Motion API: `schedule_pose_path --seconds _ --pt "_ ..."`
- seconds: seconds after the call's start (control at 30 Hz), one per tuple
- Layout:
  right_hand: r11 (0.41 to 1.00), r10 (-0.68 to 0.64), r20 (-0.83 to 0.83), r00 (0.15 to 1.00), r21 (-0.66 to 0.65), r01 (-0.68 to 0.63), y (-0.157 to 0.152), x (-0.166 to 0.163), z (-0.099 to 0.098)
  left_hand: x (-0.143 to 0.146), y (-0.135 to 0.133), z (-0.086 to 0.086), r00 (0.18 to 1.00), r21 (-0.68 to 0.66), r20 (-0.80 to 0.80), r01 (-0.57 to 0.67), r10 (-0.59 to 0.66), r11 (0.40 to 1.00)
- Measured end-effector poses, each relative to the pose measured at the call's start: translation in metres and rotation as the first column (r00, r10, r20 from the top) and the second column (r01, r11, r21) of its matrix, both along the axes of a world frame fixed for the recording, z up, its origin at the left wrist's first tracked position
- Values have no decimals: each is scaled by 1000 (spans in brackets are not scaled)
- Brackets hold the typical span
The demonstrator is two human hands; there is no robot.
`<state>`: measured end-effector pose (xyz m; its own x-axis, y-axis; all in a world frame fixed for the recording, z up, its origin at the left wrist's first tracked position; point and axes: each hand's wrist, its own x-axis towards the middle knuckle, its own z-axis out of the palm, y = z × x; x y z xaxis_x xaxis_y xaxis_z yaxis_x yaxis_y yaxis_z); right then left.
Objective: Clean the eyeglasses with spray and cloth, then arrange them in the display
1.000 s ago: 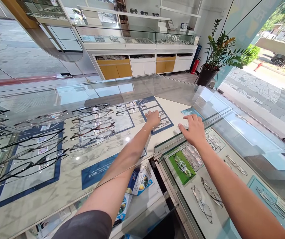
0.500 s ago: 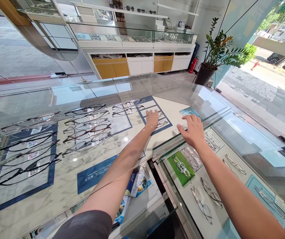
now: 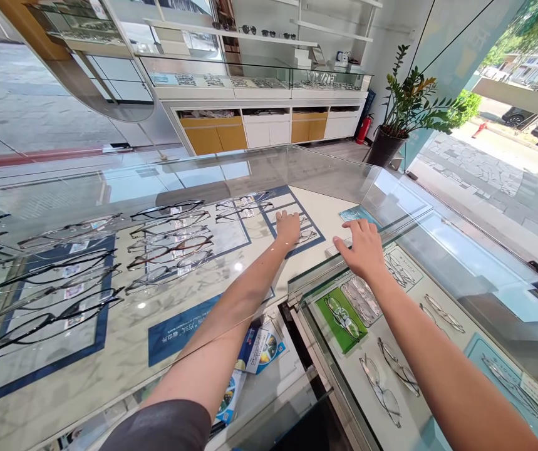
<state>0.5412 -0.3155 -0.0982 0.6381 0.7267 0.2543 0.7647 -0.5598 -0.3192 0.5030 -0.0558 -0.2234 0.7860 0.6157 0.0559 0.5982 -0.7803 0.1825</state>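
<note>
My left hand [image 3: 288, 227] reaches into the glass display case with fingers bent down and closed at a pair of eyeglasses [image 3: 303, 220], partly hidden behind the hand. Just below it lies another pair of eyeglasses [image 3: 307, 236] on a blue-bordered display sheet [image 3: 316, 238]. My right hand [image 3: 361, 248] hovers over the case corner, thumb and fingers apart, holding nothing. Near its fingertips is a small teal card [image 3: 359, 215]. Rows of eyeglasses [image 3: 171, 247] fill the case to the left.
Glass walls [image 3: 329, 172] edge the case. On the right, a second case holds a green sheet [image 3: 341, 318] and several glasses [image 3: 381, 389]. Between the cases, an open compartment contains printed boxes [image 3: 266, 347]. A potted plant [image 3: 386, 141] and white cabinets [image 3: 266, 128] stand beyond.
The view has tilted up slightly, so the background sits lower. My left fingers look a little more bunched at the eyeglasses. My right hand stays spread in nearly the same place.
</note>
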Motion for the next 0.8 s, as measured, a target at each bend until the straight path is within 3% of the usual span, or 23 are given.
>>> schedule_pose_path --seconds 0.13,0.27,0.4,0.53,0.67,0.73,0.8 --pt "1000 13 29 999 26 -13 -1 3 -5 -24 -17 27 990 36 142 10 -15 999" --pt "1000 20 61 998 21 -22 -1 8 -10 -73 -47 46 970 9 219 107 -107 994" --pt "999 24 79 997 20 -26 0 12 -14 -144 -80 44 949 -66 246 221 -199 973" --pt "1000 16 87 996 16 -17 0 15 -15 -220 -107 37 950 -220 259 234 -175 947" --pt "1000 21 98 995 13 -22 1 18 -15 -284 -132 45 968 -464 184 236 -168 854" --pt "1000 20 98 995 10 -21 1 19 -15 -311 -147 62 967 -576 145 253 -208 777" --pt "1000 20 96 995 6 -21 1 20 -16 -334 -164 91 953 -647 135 292 -271 704"
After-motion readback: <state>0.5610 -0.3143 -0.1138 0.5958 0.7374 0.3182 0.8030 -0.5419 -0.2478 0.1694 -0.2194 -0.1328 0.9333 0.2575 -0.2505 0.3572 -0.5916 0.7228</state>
